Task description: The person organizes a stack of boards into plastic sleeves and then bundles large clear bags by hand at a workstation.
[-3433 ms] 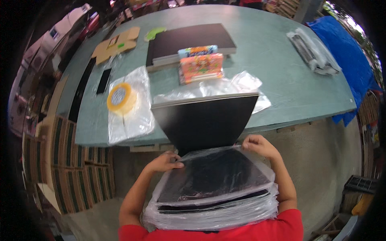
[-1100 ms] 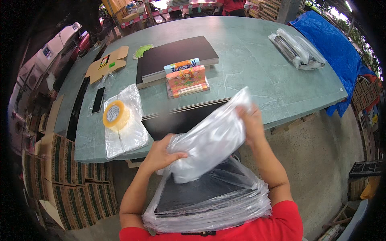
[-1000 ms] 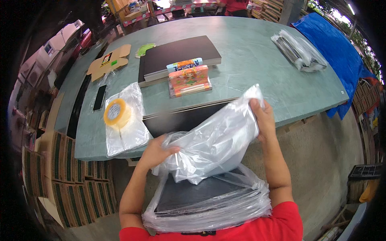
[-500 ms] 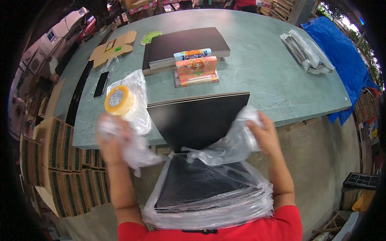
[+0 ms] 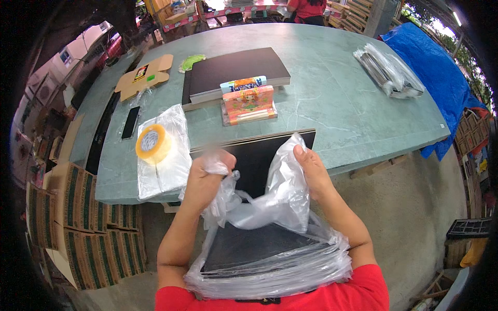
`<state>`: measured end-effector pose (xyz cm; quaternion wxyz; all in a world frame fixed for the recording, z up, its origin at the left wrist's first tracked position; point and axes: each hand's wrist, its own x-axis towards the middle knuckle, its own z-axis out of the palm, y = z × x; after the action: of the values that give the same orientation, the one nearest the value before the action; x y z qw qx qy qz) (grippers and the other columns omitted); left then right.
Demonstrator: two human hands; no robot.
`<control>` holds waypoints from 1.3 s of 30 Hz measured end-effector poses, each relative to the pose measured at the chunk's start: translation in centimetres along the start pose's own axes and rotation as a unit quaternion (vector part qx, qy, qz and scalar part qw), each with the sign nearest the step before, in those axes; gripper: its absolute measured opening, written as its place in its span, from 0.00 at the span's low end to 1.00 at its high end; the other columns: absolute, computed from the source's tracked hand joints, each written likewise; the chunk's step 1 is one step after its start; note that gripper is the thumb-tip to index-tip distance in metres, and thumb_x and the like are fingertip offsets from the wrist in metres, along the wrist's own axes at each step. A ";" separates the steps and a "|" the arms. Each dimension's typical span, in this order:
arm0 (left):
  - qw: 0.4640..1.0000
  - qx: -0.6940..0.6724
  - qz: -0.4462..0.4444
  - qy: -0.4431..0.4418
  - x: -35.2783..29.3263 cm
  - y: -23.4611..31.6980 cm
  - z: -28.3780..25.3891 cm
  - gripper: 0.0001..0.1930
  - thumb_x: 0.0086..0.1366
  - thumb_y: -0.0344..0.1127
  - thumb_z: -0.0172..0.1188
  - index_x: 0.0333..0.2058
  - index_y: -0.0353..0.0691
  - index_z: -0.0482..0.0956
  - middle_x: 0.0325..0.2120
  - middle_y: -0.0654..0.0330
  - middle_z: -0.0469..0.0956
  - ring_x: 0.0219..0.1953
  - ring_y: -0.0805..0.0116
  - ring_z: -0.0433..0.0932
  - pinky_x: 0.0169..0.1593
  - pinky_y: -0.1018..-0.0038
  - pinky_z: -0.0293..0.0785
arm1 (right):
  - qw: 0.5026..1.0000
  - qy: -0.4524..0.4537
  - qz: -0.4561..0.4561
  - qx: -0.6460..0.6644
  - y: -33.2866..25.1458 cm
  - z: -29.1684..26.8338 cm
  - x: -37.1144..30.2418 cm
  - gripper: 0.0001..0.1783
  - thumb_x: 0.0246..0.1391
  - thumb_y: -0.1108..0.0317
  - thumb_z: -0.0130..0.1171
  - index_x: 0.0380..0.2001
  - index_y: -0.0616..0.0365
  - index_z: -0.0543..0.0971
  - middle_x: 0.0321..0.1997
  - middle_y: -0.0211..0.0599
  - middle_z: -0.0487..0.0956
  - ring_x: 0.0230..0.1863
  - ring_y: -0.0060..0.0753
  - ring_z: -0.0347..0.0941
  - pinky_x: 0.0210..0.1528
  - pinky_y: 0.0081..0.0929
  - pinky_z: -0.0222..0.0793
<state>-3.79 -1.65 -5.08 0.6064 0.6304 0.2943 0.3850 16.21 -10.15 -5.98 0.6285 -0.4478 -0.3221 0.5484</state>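
Note:
A clear plastic bag (image 5: 270, 287) lies against my body with black flat sheets (image 5: 254, 249) inside. More stiff black boards (image 5: 254, 155) rise from the bag's mouth and lean at the table's near edge. My left hand (image 5: 210, 176) is closed on a bunched part of the bag's rim, left of the boards. Over on the right, my right hand (image 5: 311, 168) grips the other side of the rim, thumb up, with loose plastic hanging toward the middle. The plastic hides the boards' lower part.
On the green table (image 5: 332, 93) are a tape roll (image 5: 153, 144) on flat plastic bags (image 5: 171, 171), a phone (image 5: 130, 123), stacked black boards (image 5: 238, 72), small colourful packs (image 5: 250, 103) and a wrapped bundle (image 5: 389, 72). Cartons (image 5: 93, 249) stand at left. Another person (image 5: 307, 10) is at the back.
Both hands have come inward, the left one rightward and the right one leftward, drawing the bag's rim closer together in front of the boards.

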 end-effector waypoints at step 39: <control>0.983 0.008 0.111 0.147 -1.2 0.1 -0.1 0.15 0.43 0.17 0.57 0.29 0.37 0.62 0.25 0.62 0.70 0.29 0.77 0.70 0.35 0.80 0.68 | 0.957 -0.206 -0.083 -0.186 -0.2 -3.2 -3.8 0.36 0.30 0.58 0.67 0.45 0.62 0.67 0.45 0.37 0.69 0.46 0.31 0.63 0.50 0.26 0.55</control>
<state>-4.50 -2.58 -5.11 0.5051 0.6008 0.3118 0.5354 18.42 -14.52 -6.75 0.4975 -0.4061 -0.5772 0.5044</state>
